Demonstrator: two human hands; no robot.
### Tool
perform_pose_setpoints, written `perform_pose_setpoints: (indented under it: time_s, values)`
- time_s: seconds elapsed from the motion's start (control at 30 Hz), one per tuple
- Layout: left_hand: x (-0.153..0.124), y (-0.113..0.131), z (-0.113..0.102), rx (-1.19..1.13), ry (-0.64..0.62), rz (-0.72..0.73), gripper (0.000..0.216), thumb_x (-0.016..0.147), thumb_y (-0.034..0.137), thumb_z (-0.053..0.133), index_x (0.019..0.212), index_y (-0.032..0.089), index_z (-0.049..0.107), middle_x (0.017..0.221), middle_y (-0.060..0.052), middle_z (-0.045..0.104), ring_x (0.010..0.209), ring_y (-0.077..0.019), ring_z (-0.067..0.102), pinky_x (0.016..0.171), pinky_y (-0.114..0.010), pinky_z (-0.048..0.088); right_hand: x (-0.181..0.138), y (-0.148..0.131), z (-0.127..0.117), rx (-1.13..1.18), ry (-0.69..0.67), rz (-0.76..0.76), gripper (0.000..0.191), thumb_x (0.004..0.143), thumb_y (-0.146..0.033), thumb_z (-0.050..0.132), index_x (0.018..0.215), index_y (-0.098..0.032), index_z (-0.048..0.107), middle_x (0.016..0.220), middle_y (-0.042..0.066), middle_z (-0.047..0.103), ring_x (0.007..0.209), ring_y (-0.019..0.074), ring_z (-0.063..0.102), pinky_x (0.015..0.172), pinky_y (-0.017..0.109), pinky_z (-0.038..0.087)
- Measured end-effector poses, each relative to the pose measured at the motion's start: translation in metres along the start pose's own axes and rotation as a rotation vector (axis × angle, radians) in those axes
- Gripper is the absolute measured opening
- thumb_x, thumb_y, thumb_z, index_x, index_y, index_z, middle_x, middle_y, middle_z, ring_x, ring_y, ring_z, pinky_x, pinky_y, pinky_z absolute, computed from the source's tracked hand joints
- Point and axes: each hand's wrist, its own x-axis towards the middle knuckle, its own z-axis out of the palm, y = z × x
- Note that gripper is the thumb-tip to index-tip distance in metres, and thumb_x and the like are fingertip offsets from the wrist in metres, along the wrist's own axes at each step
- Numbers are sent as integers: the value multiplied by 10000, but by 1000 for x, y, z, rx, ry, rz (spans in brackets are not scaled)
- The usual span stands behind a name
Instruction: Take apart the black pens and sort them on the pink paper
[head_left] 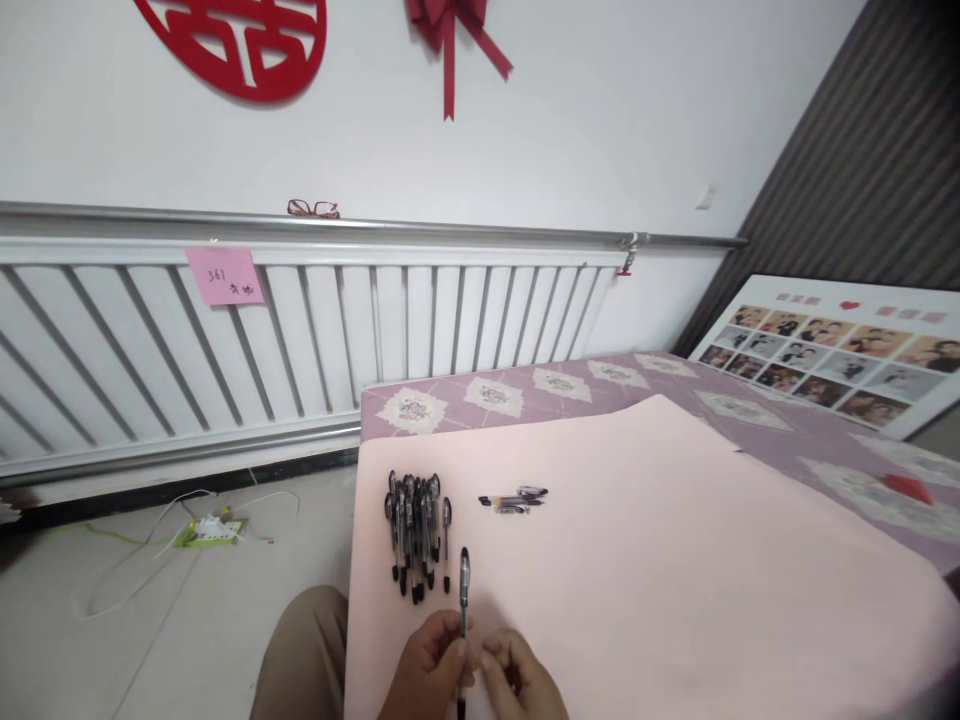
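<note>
A capped black pen (464, 585) stands roughly upright near the front edge of the pink sheet, its clip end pointing away from me. My left hand (426, 668) grips its barrel between thumb and fingers. Close on the right, my right hand (523, 682) is closed in a pinch, fingertips beside the barrel; whatever they hold is too small to make out. Beyond my left hand lies a pile of similar black pens (412, 530), with one pen (447, 545) slightly apart on its right. Farther right are pen parts (514, 500), including caps and thin dark pieces.
The pink sheet (600, 560) covers most of a table with a purple patterned cloth (517, 395). A white radiator (420, 310) runs behind, glasses (313, 209) resting on its pipe. A photo board (825, 350) leans at the right. On the floor lies a power strip (211, 530) with cables.
</note>
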Motion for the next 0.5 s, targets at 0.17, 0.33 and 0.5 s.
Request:
perform_pose_setpoints:
  time_s: [0.17,0.33,0.5]
  values:
    - [-2,4,3,122,-22,17,118,715,202,505,801,147,564,552,49,490,496,-82,423,520,-217,347,17,-15,-8,282,9,196,404,705,-516,538,955,-199,553,527,-60,463,445,106,422,411,207,335]
    - [-4,11,5,250,-56,89,119,670,127,499,744,159,586,617,28,519,575,-102,433,578,-221,362,25,-20,0,391,36,187,344,617,-512,631,723,-199,534,468,-91,402,394,71,367,366,178,281]
    - [-5,15,5,338,-48,90,146,681,127,482,739,163,612,642,16,540,620,-126,459,641,-236,385,29,-25,-8,400,93,212,318,632,-433,647,818,-185,576,478,-90,450,401,66,384,398,185,309]
